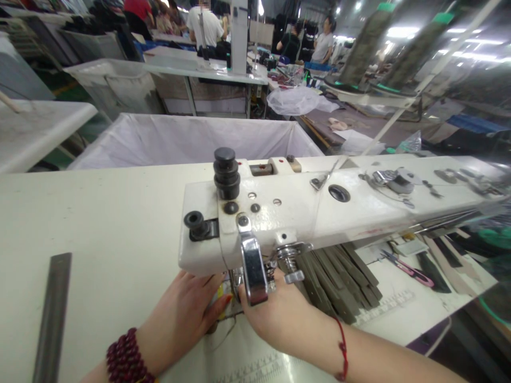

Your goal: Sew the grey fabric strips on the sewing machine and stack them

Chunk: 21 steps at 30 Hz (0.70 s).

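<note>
L hand (191, 300) & R hand (275, 306) are held by the needle area under the sewing machine (271, 213) head; fingertips are mostly hidden, so state of either grip can't be told. Olive strips (339, 282) are stacked on the counter (107, 229) beside R hand, w/ pink-handled snips (417, 274) seen farther R. Dark flat strip (52, 319) is laid at far L.

A grey-white plastic bin (114, 80) stands at the upper left of the frame; right of it is a person in a white shirt (207, 26). A crumpled translucent bag (293, 101) lies right of upper centre, a dark flat strip (52, 314) at lower left.
</note>
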Each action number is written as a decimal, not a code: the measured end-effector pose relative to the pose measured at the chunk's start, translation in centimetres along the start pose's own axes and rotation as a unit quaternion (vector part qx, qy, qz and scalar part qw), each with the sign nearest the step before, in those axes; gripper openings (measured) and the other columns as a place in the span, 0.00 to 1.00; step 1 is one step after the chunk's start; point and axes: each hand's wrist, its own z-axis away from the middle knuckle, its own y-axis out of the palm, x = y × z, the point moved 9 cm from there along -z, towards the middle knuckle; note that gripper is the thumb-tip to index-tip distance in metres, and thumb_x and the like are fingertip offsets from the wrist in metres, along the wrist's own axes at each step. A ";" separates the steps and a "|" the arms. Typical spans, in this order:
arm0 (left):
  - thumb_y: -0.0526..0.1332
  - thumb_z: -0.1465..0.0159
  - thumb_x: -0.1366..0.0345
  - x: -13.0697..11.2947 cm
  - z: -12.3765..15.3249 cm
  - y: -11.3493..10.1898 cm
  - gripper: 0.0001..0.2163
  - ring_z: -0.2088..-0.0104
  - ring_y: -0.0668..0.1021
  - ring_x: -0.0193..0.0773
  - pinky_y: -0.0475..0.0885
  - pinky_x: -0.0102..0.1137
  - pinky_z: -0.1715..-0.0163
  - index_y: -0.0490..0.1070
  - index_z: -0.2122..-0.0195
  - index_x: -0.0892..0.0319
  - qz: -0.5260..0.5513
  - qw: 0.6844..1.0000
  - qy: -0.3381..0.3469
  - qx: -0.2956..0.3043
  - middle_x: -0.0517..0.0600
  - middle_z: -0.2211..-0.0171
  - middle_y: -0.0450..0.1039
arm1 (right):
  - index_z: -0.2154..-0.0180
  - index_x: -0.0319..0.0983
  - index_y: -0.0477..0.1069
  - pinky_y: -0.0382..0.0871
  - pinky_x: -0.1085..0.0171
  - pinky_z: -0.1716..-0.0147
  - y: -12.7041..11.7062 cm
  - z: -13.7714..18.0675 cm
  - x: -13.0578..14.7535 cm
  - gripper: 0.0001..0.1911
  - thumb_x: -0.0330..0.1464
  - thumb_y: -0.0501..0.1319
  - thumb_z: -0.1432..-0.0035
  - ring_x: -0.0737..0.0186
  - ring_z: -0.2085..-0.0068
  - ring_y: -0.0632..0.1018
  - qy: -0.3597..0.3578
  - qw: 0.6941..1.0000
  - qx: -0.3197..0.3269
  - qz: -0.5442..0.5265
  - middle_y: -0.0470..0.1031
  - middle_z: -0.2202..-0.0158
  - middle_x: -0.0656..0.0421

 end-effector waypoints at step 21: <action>0.55 0.31 0.62 -0.8 -1.0 -0.6 0.12 0.48 0.75 0.53 0.70 0.51 0.45 0.71 0.51 0.59 -0.001 0.999 -0.005 0.036 0.57 0.51 0.75 | 0.71 0.37 0.69 0.65 0.54 0.65 0.7 -0.7 0.0 0.07 0.20 0.59 0.49 0.58 0.74 0.70 -0.021 0.998 -0.005 0.053 0.72 0.77 0.58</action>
